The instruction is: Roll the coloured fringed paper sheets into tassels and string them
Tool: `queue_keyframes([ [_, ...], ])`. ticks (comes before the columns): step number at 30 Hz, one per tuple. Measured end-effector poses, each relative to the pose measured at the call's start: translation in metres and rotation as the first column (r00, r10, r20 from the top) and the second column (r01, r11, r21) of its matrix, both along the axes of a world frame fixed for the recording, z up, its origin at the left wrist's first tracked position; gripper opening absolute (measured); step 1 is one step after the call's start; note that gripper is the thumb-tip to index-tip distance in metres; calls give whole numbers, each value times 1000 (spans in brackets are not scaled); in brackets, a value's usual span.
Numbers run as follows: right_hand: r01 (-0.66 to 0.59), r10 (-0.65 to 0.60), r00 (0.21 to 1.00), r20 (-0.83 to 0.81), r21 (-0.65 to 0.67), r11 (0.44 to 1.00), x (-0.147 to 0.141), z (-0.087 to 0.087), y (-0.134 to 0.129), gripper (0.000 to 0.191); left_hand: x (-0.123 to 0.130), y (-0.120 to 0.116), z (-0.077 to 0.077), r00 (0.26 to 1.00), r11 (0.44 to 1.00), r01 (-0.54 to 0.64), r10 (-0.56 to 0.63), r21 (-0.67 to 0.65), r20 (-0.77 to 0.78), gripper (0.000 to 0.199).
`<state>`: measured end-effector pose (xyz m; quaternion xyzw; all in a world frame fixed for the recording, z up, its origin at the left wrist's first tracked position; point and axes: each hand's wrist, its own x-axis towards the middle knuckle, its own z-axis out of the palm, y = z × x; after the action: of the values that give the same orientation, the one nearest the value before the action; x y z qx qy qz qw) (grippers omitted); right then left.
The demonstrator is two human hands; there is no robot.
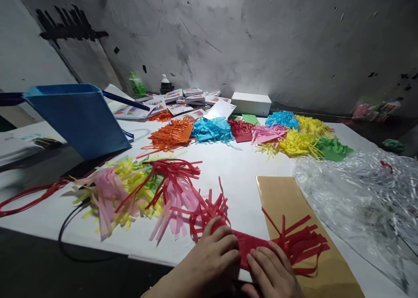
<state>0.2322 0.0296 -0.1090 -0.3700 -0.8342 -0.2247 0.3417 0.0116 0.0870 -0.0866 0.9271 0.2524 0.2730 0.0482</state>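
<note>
Near the table's front edge lies a red fringed tissue paper (248, 245), its cut strips spreading to both sides of a plain red middle. My left hand (217, 256) has its fingers curled over the left part of the paper. My right hand (272, 272) holds the right part near the front edge, fingers on top and the thumb partly hidden below. The right strips lie over a brown paper sheet (277, 193). To the left, finished-looking pink, yellow and red fringes (176, 171) lie in a loose heap.
A blue paper bag (81, 119) stands at the left, beside a black cable (60, 232). Behind are coloured fringe bundles (212, 130), printed packets (156, 104) and a white box (251, 104). Clear plastic (346, 202) covers the right side.
</note>
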Motion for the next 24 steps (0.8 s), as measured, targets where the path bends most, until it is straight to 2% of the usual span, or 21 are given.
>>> queue_keyframes([
  [2,-5,4,999,-53,-4,1000,0,-6,-8,21,-6,-8,-7,1000,1000,3,-3,18,-4,5],
  [3,-14,12,997,-81,-20,1000,-1,-8,-12,23,-9,-11,-9,1000,1000,1,0,21,-5,3],
  [5,-32,20,988,-151,-72,997,0,-12,-18,25,-12,-14,-13,1000,1000,10,-10,14,16,10],
  [8,-44,9,979,-202,-167,985,0,-11,-23,14,-12,-15,-16,996,1000,19,-17,-22,82,19],
  [10,8,-67,965,-255,-225,974,-4,-8,-24,13,-8,-14,-16,993,998,-33,40,-60,111,24],
  [13,164,-274,902,-334,-324,932,-14,-4,-24,20,-2,-14,-9,983,980,-161,170,-117,72,24],
  [16,331,-445,855,-266,-382,863,-24,-2,-19,25,5,-14,2,957,941,-290,286,-172,-50,17],
  [19,420,-522,831,-191,-399,815,-27,-1,-13,21,10,-8,5,918,905,-395,384,-157,-98,10],
  [21,391,-490,843,-221,-373,841,-26,-1,-10,17,10,-3,3,918,910,-396,388,-125,-79,7],
  [22,347,-443,861,-249,-349,870,-25,-2,-9,20,9,0,1,936,930,-352,348,-104,-58,8],
  [24,223,-309,905,-293,-292,930,-23,-3,-11,29,6,4,-1,980,978,-197,196,-67,-22,10],
])
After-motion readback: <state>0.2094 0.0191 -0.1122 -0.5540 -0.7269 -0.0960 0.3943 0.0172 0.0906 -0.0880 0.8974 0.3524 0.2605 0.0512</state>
